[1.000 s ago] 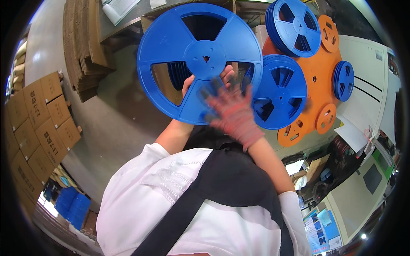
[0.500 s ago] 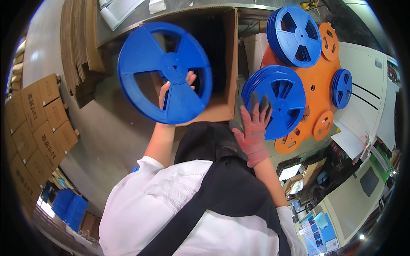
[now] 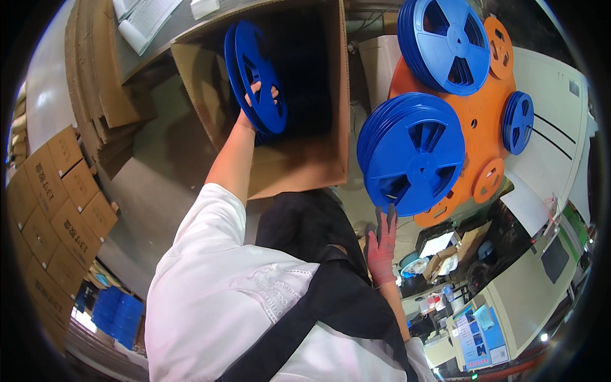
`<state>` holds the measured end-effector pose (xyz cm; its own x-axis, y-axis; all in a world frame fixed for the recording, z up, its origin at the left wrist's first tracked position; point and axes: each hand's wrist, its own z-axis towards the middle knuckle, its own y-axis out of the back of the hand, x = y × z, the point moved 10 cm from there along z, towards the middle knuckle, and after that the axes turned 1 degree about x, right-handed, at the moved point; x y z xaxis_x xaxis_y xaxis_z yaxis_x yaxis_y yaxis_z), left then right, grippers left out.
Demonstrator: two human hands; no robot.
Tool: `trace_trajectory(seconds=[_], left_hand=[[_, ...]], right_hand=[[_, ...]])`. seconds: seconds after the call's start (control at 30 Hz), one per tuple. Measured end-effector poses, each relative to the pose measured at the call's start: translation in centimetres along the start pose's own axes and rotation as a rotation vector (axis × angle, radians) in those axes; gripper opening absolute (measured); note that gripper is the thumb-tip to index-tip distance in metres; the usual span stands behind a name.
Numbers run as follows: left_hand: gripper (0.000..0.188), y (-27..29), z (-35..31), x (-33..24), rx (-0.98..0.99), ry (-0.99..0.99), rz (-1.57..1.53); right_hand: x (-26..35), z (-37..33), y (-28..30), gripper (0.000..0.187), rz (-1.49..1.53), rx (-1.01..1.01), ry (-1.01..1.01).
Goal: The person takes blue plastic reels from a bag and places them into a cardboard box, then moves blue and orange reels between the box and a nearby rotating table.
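Note:
A blue plastic reel point(image 3: 272, 116) with wide cutouts is in my bare left hand point(image 3: 252, 105), its fingers hooked through an opening. The reel stands steeply tilted inside the mouth of a cardboard box point(image 3: 296, 172), where more dark reels sit in shadow. My right hand point(image 3: 382, 253), in a red and grey glove, is open with fingers stretched upward. Its fingertips are at the lower rim of a stack of blue reels point(image 3: 423, 162); contact cannot be made out. That stack is mounted on a large orange round plate point(image 3: 474, 143).
Another blue reel stack point(image 3: 455, 44) and a smaller one point(image 3: 519, 123) sit on the plate, alongside orange discs point(image 3: 489, 180). Flattened cardboard point(image 3: 95, 83) leans left of the box. Stacked cartons point(image 3: 63, 197) stand far left. A pale machine cabinet point(image 3: 554, 108) is on the right.
My left hand has carried the blue reel up into the box, turning it from facing me to nearly edge-on. My right hand has dropped lower, away from the stack's face.

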<state>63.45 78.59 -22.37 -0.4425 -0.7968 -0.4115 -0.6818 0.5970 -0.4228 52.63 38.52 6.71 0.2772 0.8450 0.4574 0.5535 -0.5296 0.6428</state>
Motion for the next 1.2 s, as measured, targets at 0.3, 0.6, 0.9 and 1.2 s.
trace_trajectory(seconds=[0.3,0.6,0.9,1.2], left_hand=[[0.037,3.4,5.6,3.6,0.089,0.074,-0.089],[0.057,4.2,-4.2,5.7,-0.421,-0.315,0.744],[0.068,-25.3,-13.6,13.6,0.319,-0.546,1.284],[0.062,-26.5,-17.4,12.3,0.309,-0.314,0.648]], right_hand=[[-0.2,-0.5,0.6,0.057,0.041,-0.02,0.005],[-17.1,-1.2,4.4,0.061,0.783,-0.657,-0.426],[-25.2,3.5,2.6,0.037,1.316,-0.662,-0.574],[-21.8,2.6,4.6,0.03,1.521,-0.818,-0.294]])
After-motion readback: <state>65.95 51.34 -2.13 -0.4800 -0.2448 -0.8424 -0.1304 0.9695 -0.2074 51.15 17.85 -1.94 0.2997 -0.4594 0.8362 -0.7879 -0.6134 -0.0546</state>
